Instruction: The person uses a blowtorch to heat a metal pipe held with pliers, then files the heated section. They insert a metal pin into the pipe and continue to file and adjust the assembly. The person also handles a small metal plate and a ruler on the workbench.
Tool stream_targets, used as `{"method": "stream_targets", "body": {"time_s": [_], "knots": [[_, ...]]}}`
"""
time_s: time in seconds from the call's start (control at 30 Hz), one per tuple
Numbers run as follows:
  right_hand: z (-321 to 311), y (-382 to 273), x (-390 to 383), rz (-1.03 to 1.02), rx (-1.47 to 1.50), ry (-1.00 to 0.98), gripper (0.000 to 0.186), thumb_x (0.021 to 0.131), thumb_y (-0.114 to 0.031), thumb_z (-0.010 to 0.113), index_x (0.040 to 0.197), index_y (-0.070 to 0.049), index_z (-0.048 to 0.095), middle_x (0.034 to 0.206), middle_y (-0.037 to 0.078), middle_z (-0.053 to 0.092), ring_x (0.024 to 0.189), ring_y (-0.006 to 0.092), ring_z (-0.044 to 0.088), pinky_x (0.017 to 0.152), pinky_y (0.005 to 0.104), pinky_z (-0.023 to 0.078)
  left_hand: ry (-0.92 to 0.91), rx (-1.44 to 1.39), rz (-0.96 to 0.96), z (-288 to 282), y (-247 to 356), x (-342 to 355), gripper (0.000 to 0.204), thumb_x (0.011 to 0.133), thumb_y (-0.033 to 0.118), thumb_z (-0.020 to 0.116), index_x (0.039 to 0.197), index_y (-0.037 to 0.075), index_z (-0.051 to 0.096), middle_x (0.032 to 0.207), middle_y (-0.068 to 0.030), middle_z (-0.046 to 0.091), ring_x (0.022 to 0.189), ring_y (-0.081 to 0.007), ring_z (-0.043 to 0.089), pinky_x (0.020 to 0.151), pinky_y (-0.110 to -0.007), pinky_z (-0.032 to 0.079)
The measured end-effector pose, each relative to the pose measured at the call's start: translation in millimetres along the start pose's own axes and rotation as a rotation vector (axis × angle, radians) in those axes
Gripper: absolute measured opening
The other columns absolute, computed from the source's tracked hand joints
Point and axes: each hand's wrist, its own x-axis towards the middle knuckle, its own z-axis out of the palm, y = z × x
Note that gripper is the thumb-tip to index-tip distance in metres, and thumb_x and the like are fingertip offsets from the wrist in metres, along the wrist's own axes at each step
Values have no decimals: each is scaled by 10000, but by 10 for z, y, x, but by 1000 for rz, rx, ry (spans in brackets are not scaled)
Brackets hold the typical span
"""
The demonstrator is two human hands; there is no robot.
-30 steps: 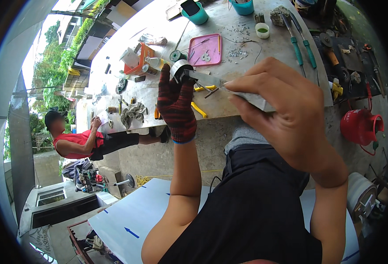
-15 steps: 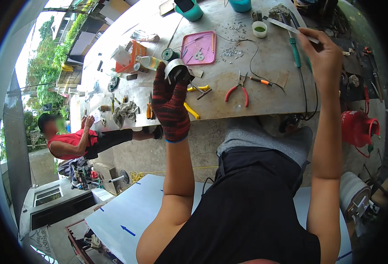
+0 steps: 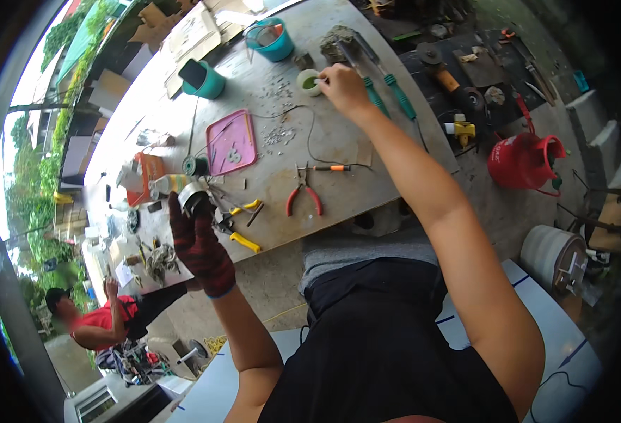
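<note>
R hand (image 3: 346,90) pinches thin pale tool (image 3: 318,82) at green-filled cup (image 3: 309,83); gloved L hand (image 3: 201,247) grips silver round part (image 3: 193,192) nr edge of grey worktable (image 3: 272,201), w/ pink tray (image 3: 244,131). Red gas cyl. (image 3: 516,163) R; co-worker (image 3: 106,324) far L.

Right hand (image 3: 344,86): blocked at 12 o'clock by stone (image 3: 339,44), at 3 by green-handled tools (image 3: 400,97).
Bench (image 3: 342,132): passage left at that hand's 6, down to orange-handled tool (image 3: 335,168).
Left hand (image 3: 201,243): obstructed at 3 by yellow-handled tool (image 3: 246,242).
</note>
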Motion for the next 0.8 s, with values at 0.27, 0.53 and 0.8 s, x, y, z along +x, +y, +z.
{"method": "stream_targets", "body": {"time_s": [0.27,0.53,0.8], "knots": [[-282,165,-12,-52,53,-177,403,831,-352,765,1111,-76,679,976,143,693,1014,328,651,884,437,523,-85,-129,-20,103,-213,201,474,985,157,626,1409,2,479,1362,-130,581,1246,-264,577,1109,-434,450],[-1881,1807,108,87,-79,271,257,852,-189,729,1032,-9,697,861,139,701,925,325,664,832,439,509,-119,-88,13,265,-395,368,471,991,152,609,1423,19,477,1371,-135,575,1236,-265,583,1074,-426,463],[-2923,4176,-70,554,-811,157,356,872,-228,729,1150,-18,658,1210,182,614,1159,360,554,984,434,476,-156,16,29,745,-477,453,470,1022,202,563,1432,3,449,1459,-157,499,1337,-268,505,1160,-445,389]]}}
